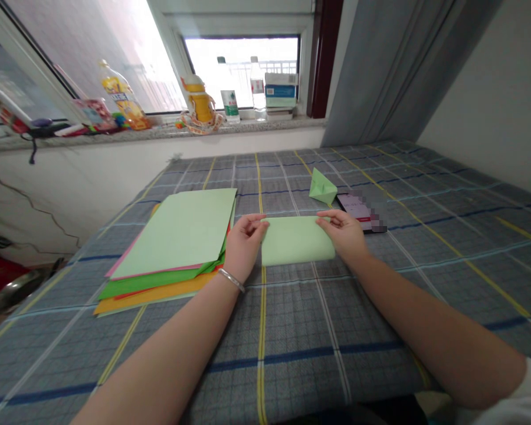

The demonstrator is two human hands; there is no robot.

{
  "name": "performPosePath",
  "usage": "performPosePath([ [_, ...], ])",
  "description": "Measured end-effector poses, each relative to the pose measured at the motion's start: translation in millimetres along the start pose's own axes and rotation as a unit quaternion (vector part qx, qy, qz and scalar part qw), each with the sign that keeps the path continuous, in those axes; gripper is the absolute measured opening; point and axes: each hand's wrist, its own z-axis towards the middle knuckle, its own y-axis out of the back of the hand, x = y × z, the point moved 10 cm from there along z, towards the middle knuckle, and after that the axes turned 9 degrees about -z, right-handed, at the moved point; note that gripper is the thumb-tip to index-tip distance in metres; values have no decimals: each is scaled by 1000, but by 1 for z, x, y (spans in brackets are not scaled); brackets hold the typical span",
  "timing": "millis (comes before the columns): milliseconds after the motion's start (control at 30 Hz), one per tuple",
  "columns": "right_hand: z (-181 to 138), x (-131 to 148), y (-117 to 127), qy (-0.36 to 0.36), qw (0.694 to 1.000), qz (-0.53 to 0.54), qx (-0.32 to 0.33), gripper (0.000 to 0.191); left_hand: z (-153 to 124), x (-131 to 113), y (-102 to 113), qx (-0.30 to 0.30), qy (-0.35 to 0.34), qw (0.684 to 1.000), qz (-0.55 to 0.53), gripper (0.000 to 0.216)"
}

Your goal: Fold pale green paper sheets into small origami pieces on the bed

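Note:
A pale green sheet of paper [297, 242], folded over on itself, lies on the checked cloth in front of me. Its far left corner is pinched between the thumb and fingers of my left hand [246, 239], which wears a silver bangle at the wrist. My right hand [343, 231] pinches the far right corner in the same way. The near edge of the paper bulges as a soft, rounded bend. Just beyond my right hand stands a small folded green paper shape [322, 188] with a pointed top.
Left of my hands is a stack of coloured paper [181, 233], pale green on top. A phone [358, 211] lies beyond my right hand. Bottles, a yellow drinking cup [200, 101] and boxes [280, 91] line the windowsill [159, 131]. A grey curtain [380, 71] hangs at the back right.

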Motion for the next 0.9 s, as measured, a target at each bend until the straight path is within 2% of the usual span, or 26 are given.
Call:
performPosePath([
  [300, 4, -11, -9, -7, 1000, -14, 18, 24, 8, 19, 2, 10, 20, 1000, 18, 28],
  [433, 8, -16, -11, -11, 996, -80, 35, 24, 15, 30, 5, 22, 31, 996, 83, 22],
  [667, 16, -16, -17, 32, 959, -271, 76, 18, 23, 35, 2, 65, -4, 966, 251, 8],
  [900, 18, -15, -30, 95, 922, -357, 118, 12, 21, 34, -12, 115, -40, 933, 339, 7],
])
